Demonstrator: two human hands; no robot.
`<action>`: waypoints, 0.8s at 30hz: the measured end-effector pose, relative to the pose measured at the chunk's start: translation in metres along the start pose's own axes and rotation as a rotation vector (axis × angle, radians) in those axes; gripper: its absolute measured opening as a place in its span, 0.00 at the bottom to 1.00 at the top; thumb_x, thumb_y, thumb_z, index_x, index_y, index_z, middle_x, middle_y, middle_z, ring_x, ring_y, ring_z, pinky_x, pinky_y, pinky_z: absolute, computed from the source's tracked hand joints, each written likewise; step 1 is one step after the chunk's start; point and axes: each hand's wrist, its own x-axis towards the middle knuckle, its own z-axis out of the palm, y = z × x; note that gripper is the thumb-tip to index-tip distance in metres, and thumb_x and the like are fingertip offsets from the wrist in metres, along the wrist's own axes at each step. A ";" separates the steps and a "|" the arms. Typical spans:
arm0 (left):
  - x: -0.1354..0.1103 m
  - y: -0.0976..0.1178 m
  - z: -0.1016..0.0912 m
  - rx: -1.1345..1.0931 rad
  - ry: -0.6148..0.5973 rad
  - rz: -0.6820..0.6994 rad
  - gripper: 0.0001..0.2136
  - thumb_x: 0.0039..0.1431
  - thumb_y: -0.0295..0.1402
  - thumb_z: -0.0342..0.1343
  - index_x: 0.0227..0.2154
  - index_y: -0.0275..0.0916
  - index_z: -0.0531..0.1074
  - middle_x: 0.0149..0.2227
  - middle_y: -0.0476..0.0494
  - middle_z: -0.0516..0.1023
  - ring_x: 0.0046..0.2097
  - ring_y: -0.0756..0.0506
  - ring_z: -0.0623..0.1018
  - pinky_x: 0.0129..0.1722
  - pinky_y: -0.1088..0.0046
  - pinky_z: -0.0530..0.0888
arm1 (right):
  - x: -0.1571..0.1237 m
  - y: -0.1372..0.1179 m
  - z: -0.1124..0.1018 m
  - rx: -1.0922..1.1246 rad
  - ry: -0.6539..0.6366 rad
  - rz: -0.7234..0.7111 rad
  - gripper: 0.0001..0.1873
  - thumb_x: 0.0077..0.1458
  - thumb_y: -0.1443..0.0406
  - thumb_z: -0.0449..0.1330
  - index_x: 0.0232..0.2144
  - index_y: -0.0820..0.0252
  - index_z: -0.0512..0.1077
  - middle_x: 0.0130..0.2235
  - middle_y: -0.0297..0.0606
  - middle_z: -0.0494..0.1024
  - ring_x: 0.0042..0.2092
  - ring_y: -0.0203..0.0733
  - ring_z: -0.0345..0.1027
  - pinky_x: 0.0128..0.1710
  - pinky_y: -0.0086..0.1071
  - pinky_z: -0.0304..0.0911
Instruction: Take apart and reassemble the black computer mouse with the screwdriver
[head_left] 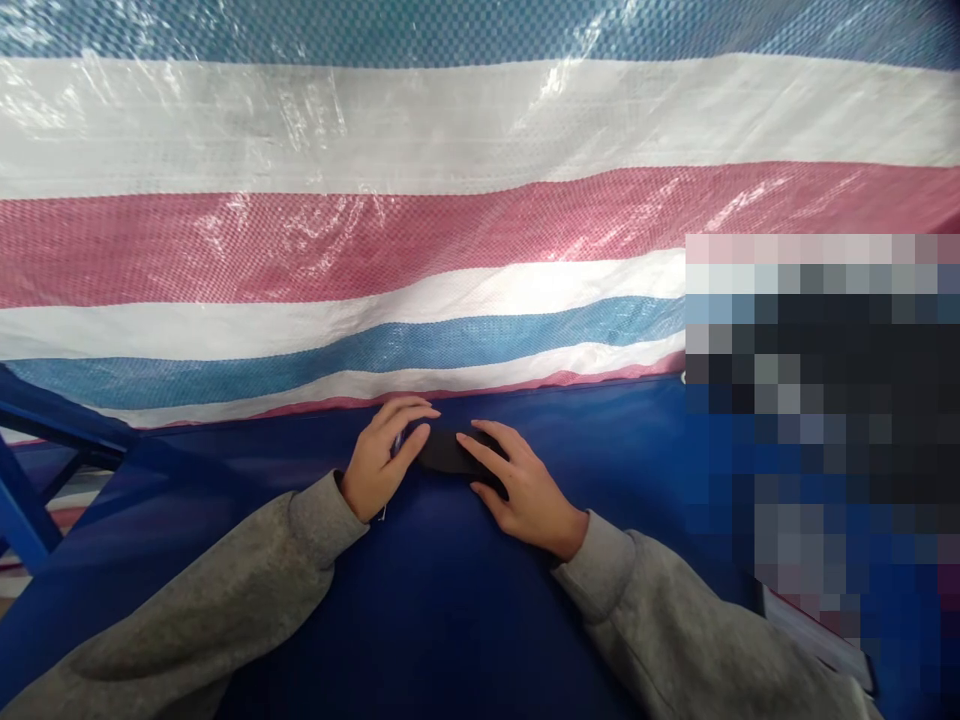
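Observation:
A dark, elongated object (446, 452) lies on the blue surface between my hands; its exact kind is hard to make out. My right hand (521, 480) wraps its right end, fingers over the top and thumb at the near side. My left hand (384, 455) is at its left end, fingers bent and thumb close to the index finger. Something small with a shiny, bluish edge (398, 440) shows between those fingers, mostly hidden by them. A thin pale bit (383, 513) pokes out below the left palm.
The blue surface (420, 620) runs up to a striped red, white and blue woven plastic sheet (450, 230). Blue metal bars (26, 490) stand at the left. A pixelated block covers the right side, with a pale flat item (817, 640) near its lower edge.

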 end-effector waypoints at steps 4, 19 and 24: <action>-0.004 0.002 -0.002 0.206 -0.202 0.206 0.14 0.61 0.37 0.55 0.49 0.43 0.72 0.52 0.40 0.73 0.54 0.38 0.72 0.57 0.57 0.66 | 0.000 0.001 0.002 0.045 0.024 0.018 0.31 0.59 0.68 0.57 0.63 0.54 0.58 0.61 0.49 0.61 0.63 0.53 0.56 0.59 0.54 0.61; -0.004 -0.006 -0.002 0.423 -0.247 0.250 0.14 0.65 0.44 0.49 0.46 0.41 0.68 0.44 0.44 0.79 0.47 0.42 0.76 0.60 0.52 0.60 | 0.001 -0.001 -0.001 0.068 0.174 0.139 0.21 0.66 0.64 0.51 0.60 0.55 0.62 0.50 0.43 0.74 0.47 0.47 0.69 0.49 0.44 0.68; -0.003 -0.006 -0.002 0.427 -0.279 0.223 0.17 0.67 0.44 0.45 0.48 0.40 0.70 0.43 0.44 0.79 0.45 0.43 0.75 0.55 0.56 0.63 | 0.001 -0.001 0.001 0.058 0.106 0.091 0.29 0.62 0.62 0.57 0.63 0.53 0.57 0.57 0.47 0.66 0.55 0.52 0.64 0.54 0.49 0.65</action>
